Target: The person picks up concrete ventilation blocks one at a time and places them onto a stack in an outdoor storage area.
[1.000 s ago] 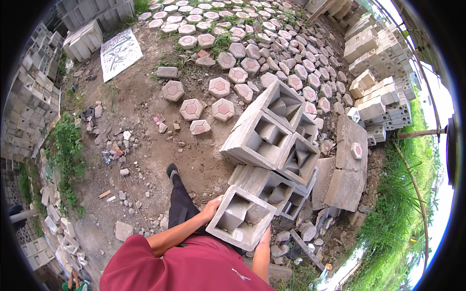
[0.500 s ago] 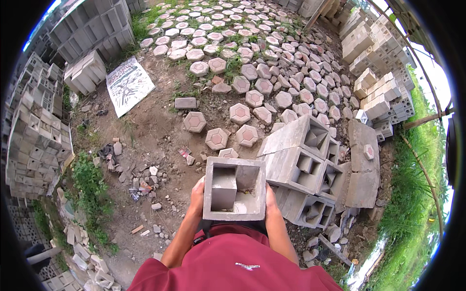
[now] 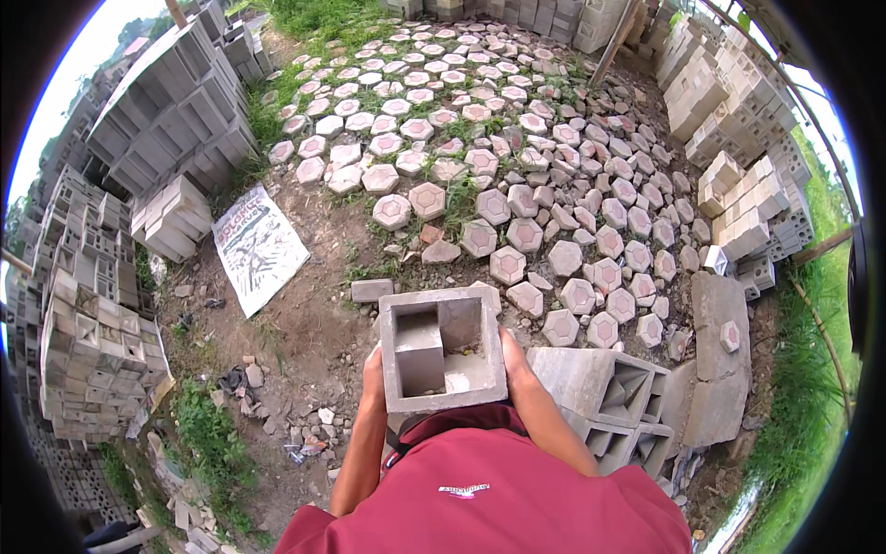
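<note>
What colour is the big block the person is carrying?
Plain grey concrete block, seen best in the head view.

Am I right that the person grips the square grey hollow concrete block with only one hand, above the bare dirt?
Not quite. The head view shows both hands on the square grey hollow concrete block: the left hand and right hand clasp opposite sides, above the bare dirt.

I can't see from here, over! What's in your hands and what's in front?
Left hand, right hand clamp hollow concrete block, chest-high. Hexagonal pavers ahead.
</note>
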A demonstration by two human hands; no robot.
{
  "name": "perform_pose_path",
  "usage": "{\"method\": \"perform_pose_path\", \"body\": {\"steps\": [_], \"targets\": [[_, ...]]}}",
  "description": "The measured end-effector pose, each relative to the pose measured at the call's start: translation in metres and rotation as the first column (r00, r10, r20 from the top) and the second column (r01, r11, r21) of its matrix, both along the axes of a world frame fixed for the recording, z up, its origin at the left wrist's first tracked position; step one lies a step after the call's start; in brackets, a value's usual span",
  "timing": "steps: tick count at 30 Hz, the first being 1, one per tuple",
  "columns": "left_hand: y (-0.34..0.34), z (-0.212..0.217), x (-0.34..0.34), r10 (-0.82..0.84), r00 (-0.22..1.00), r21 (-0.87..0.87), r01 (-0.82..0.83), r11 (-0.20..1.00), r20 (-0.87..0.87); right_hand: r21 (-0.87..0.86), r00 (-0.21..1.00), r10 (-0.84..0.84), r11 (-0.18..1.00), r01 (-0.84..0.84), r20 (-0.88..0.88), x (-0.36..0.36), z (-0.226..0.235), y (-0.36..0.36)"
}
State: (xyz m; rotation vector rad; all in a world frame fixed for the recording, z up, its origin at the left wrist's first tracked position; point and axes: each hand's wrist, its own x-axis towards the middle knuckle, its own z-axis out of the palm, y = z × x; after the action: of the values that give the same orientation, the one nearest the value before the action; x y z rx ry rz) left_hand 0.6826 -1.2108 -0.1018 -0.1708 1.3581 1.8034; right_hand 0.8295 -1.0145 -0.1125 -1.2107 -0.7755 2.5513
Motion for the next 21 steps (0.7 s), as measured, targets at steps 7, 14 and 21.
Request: {"method": "perform_pose_path", "body": {"steps": [7, 14, 21], "targets": [[0.129, 0.057, -0.081, 0.065, 0.993, 0.009, -0.064, 0.998, -0.103, 0.058, 0.995, 0.062, 0.996, -0.067, 0.076, -0.08, 0.095, 0.135], [0.231, 0.108, -0.173, -0.056, 0.997, 0.013, 0.057, 0.998, -0.062, 0.053, 0.999, 0.025, 0.998, -0.028, 0.046, -0.171, 0.115, 0.232], [0.375, 0.135, -0.296, -0.122, 0.992, -0.074, 0.125, 0.989, 0.042, 0.133, 0.994, -0.093, 0.986, 0.099, -0.051, -0.271, 0.084, 0.348]]}}
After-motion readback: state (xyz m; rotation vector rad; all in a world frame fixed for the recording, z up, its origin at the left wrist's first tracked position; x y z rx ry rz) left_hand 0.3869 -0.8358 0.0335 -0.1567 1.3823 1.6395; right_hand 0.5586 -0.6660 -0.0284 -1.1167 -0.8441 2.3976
